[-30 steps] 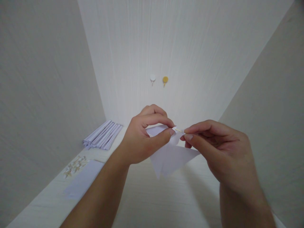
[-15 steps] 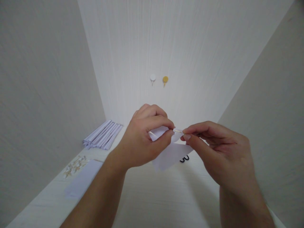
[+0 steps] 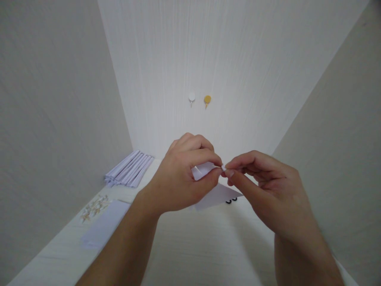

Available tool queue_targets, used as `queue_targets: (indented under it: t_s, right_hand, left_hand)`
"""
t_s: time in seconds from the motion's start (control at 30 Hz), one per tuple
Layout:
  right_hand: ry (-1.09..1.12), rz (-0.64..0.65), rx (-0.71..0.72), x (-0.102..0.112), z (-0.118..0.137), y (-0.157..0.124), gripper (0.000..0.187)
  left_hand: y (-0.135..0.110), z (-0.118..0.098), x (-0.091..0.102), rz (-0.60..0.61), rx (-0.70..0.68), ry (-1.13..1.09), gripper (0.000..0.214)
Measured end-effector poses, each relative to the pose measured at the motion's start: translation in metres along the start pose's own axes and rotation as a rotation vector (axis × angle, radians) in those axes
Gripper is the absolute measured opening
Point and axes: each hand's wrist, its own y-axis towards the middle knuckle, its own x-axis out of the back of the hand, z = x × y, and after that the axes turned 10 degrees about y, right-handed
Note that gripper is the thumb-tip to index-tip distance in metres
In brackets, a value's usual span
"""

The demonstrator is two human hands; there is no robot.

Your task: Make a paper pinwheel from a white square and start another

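My left hand (image 3: 187, 174) is closed, with thumb and forefinger pinched on a thin white paper sheet (image 3: 212, 197). The sheet hangs below the fingers, partly showing through the gap behind the thumb. My right hand (image 3: 262, 178) pinches a small white bit at the sheet's upper edge, its fingertips almost touching those of my left hand. A thin pale line shows at that edge; whether it is a fold, a string or a stick I cannot tell. Both hands are raised above the table, and the fingertips hide most of the pinched part.
Folded white paper strips (image 3: 131, 169) lie stacked at the left wall. Nearer are a heap of small white and gold pieces (image 3: 95, 207) and flat white paper (image 3: 105, 224). Two black curved loops (image 3: 231, 200) show beyond the sheet. A white hook (image 3: 192, 97) and yellow hook (image 3: 207, 99) are on the back wall.
My right hand has moved left, closing the gap to my left fingertips. The paper edge between them is now bunched small, and the hanging sheet has tilted.
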Motion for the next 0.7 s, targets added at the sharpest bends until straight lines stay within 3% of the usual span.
queue_targets:
  t_s: [0.43, 0.57, 0.7]
  right_hand:
    - [0.044, 0.018, -0.070, -0.0012, -0.0008, 0.0012, 0.017]
    - [0.075, 0.002, -0.111, -0.0009, -0.0023, 0.0032, 0.020]
    - [0.121, -0.067, -0.104, 0.0003, -0.0072, 0.0049, 0.017]
  left_hand:
    - [-0.0016, -0.0002, -0.0041, 0.000, 0.005, 0.011, 0.009]
    - [-0.0020, -0.0002, -0.0046, -0.067, 0.022, 0.048, 0.011]
    - [-0.0010, 0.0009, -0.0047, -0.181, 0.086, 0.015, 0.025]
